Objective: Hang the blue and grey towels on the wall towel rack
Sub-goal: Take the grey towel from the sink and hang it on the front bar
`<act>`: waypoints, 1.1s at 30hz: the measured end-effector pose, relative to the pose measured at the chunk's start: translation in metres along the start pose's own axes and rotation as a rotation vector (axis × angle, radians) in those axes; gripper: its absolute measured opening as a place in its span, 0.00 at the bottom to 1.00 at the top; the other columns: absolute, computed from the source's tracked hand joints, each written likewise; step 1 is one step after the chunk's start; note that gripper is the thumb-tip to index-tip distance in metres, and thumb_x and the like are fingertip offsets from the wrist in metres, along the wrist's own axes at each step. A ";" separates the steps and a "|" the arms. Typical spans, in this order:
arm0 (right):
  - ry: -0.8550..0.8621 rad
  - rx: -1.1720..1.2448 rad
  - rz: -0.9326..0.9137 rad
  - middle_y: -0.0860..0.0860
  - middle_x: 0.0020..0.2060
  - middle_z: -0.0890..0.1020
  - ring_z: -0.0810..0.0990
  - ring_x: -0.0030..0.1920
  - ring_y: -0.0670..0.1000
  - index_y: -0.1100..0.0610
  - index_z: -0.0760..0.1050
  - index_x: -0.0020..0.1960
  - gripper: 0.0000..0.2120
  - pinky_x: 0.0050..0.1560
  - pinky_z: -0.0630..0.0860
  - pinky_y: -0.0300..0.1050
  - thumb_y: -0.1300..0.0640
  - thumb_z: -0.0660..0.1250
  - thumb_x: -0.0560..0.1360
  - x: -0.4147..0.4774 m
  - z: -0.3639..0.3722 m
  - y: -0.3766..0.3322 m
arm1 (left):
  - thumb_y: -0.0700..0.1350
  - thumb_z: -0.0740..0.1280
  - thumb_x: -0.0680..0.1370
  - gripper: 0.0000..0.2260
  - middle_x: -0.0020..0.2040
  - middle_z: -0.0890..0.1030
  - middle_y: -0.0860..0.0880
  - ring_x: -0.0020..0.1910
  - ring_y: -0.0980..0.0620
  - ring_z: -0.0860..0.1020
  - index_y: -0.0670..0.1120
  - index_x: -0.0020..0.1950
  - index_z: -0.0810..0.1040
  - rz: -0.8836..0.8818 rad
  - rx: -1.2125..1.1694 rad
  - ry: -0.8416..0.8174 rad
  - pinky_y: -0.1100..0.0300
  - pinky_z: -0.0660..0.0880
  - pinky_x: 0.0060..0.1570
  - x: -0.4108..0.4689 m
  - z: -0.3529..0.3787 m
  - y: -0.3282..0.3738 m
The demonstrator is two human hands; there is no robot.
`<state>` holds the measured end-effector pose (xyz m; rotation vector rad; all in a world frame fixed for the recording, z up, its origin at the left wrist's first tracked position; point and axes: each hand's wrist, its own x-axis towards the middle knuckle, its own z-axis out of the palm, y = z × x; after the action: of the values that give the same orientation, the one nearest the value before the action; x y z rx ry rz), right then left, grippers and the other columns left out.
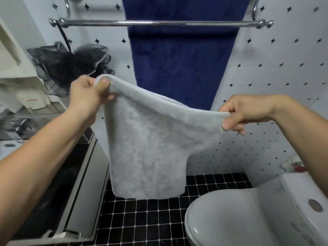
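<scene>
Left hand [88,93] and right hand [248,112] pinch the grey towel's [147,148] top corners below the rack's front bar [159,23]; uneven draping could let it slide off.

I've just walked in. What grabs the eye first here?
A grey towel stretched mid-frame between the left hand and right hand. Behind it, a blue towel already hangs from the chrome towel rack. A black mesh bath sponge dangles at the rack's left end.

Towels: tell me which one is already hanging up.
The blue towel, draped behind the rack's front bar. The grey towel is held by both hands.
</scene>
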<state>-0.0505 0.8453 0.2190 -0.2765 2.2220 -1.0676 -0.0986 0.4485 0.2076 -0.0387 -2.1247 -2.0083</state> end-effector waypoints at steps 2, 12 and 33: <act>0.113 0.027 0.000 0.52 0.23 0.74 0.75 0.26 0.51 0.58 0.76 0.34 0.09 0.32 0.77 0.41 0.60 0.75 0.69 0.000 -0.005 0.004 | 0.42 0.70 0.76 0.11 0.39 0.80 0.37 0.36 0.39 0.84 0.43 0.39 0.70 -0.116 0.172 -0.253 0.58 0.83 0.35 -0.006 -0.010 0.000; 0.517 0.075 -0.020 0.53 0.24 0.76 0.79 0.28 0.51 0.57 0.79 0.35 0.08 0.35 0.82 0.42 0.62 0.73 0.73 0.016 -0.007 0.014 | 0.40 0.65 0.80 0.10 0.37 0.78 0.34 0.28 0.46 0.84 0.43 0.41 0.67 -0.049 0.172 -0.174 0.56 0.82 0.32 -0.006 -0.008 0.007; 0.783 0.203 -0.116 0.53 0.39 0.79 0.85 0.32 0.46 0.58 0.78 0.45 0.01 0.27 0.79 0.38 0.62 0.69 0.76 0.003 -0.037 0.007 | 0.42 0.65 0.80 0.06 0.49 0.81 0.28 0.39 0.41 0.84 0.41 0.49 0.71 0.016 0.169 -0.104 0.56 0.83 0.39 0.004 -0.004 0.004</act>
<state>-0.0755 0.8715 0.2298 0.1372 2.7515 -1.6595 -0.1014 0.4438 0.2129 -0.1350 -2.3432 -1.8480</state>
